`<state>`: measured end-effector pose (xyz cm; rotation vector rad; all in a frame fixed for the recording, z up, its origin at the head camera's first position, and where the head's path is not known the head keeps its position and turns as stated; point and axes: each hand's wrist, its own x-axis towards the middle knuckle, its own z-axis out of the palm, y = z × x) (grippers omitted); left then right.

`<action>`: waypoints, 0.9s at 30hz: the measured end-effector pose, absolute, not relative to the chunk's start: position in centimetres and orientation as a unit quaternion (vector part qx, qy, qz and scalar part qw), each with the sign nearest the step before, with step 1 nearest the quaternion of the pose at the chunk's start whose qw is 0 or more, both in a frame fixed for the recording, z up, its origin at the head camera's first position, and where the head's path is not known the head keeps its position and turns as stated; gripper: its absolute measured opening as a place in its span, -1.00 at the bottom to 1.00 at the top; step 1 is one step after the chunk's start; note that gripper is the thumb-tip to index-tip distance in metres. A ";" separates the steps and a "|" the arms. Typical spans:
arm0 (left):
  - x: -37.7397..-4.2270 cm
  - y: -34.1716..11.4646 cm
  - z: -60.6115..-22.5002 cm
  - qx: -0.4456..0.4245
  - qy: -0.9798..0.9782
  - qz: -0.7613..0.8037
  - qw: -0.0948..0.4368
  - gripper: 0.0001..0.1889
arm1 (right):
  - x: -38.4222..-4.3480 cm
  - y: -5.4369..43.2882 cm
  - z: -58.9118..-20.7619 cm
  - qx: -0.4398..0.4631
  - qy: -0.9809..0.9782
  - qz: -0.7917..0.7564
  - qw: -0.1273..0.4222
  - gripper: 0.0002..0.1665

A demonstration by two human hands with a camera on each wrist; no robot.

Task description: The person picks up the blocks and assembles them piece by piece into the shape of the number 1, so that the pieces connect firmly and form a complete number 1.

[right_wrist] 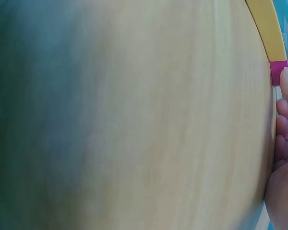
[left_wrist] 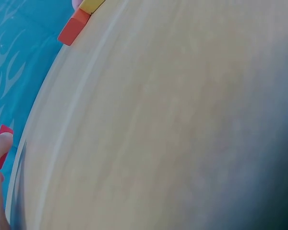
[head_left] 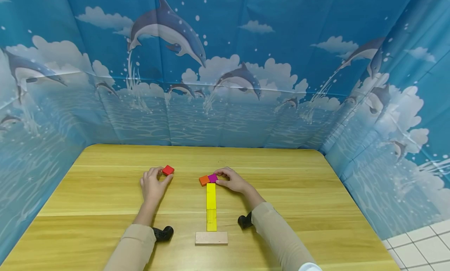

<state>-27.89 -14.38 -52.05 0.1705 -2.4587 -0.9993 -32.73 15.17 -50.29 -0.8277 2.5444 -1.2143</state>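
Observation:
Between the thumb and fingers of my left hand (head_left: 153,185) is a red block (head_left: 168,170), pinched left of the other blocks. The left wrist view shows the thumb against the same red block (left_wrist: 3,148). My right hand (head_left: 232,180) pinches a purple block (head_left: 212,178), which lies beside an orange block (head_left: 204,180). Both sit at the far end of a line of yellow blocks (head_left: 211,197). In the right wrist view the thumb touches the purple block (right_wrist: 278,73), which meets a yellow block (right_wrist: 269,28).
A pale wooden block (head_left: 211,238) lies crosswise at the near end of the yellow line. Black devices (head_left: 163,234) sit at both wrists. Behind the wooden table (head_left: 105,200) hangs a blue dolphin-print curtain (head_left: 225,118).

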 end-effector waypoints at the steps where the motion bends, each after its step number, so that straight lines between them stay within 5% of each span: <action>1: -27.9 -14.4 -52.0 0.061 -0.896 -0.366 0.243 -0.56 | -32.8 15.2 -50.3 -0.279 0.862 -0.410 0.102 -0.63; 13: -27.9 -12.8 -51.6 0.000 -0.883 -0.372 0.285 -0.59 | -32.8 15.2 -50.6 -0.288 0.860 -0.411 0.096 -0.63; 27: -26.9 -10.9 -51.4 -0.082 -0.901 -0.381 0.190 -0.60 | -32.9 15.2 -50.6 -0.290 0.859 -0.411 0.091 -0.63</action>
